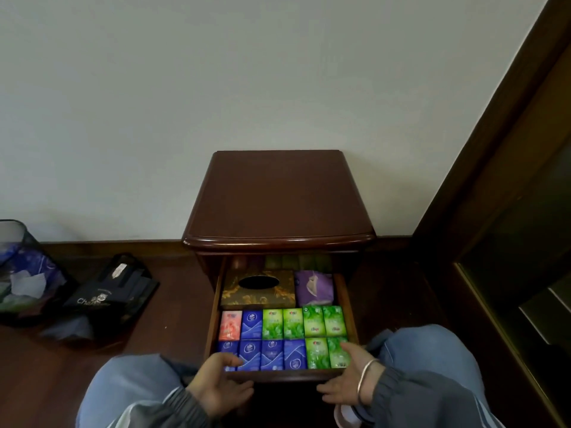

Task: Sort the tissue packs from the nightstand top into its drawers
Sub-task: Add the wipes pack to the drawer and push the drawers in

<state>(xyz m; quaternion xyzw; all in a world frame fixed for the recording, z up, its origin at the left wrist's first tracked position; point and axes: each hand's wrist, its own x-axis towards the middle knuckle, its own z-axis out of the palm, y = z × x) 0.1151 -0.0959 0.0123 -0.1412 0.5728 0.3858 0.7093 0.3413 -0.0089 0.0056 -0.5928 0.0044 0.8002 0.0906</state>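
Observation:
The dark wooden nightstand (278,196) has a bare top. Its upper drawer (287,375) is pulled out toward me and packed in rows with blue tissue packs (272,355), green tissue packs (313,322) and one pink pack (230,325). Behind them lie a brown patterned tissue box (258,288) and a purple soft pack (313,287). My left hand (221,384) holds the drawer front at its left end, thumb over the edge, fingers underneath. My right hand (349,381) holds the right end the same way, its thumb touching a green pack.
My knees in blue trousers flank the drawer. On the floor at the left stand a mesh waste bin (18,273) and a black bag (111,291). Tall dark wooden furniture (509,211) rises at the right. A pale wall is behind the nightstand.

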